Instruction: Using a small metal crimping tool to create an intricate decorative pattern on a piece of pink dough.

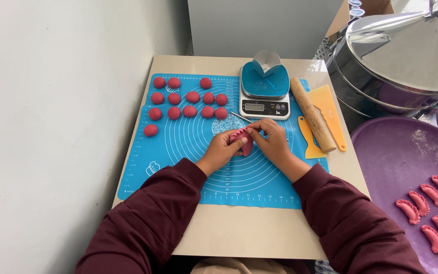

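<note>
Two hands meet over the middle of the blue silicone mat (pixel 188 177), and between them sits a pink folded dumpling (pixel 243 139), held just above the mat's printed rings. Left hand (pixel 224 149) cups it from below and the side, fingers closed around the dough; right hand (pixel 271 141) comes in from the other side, thumb and fingertips pinched tight on the top edge of the dumpling. Both hands are clamped on that one piece, dark maroon sleeves running back toward the near edge of the table (pixel 239 233).

Up at the far left of the mat, pink dough balls (pixel 189 97) sit in loose rows, with one ball (pixel 150 130) off on its own below them. A thin metal stick (pixel 240 117) lies on the mat just beyond the hands. Behind it, a small kitchen scale (pixel 264 99) with a metal cutter (pixel 266 63) resting on its blue platform. To the right of the scale, a wooden rolling pin (pixel 313 114) lies slanted across two yellow-orange scrapers (pixel 330 114).

Off the table to the right, a big purple tray (pixel 396 157) carries a cluster of finished pink crimped dumplings (pixel 431 208), and behind that stands a steel steamer (pixel 396 66) with its conical lid on.
</note>
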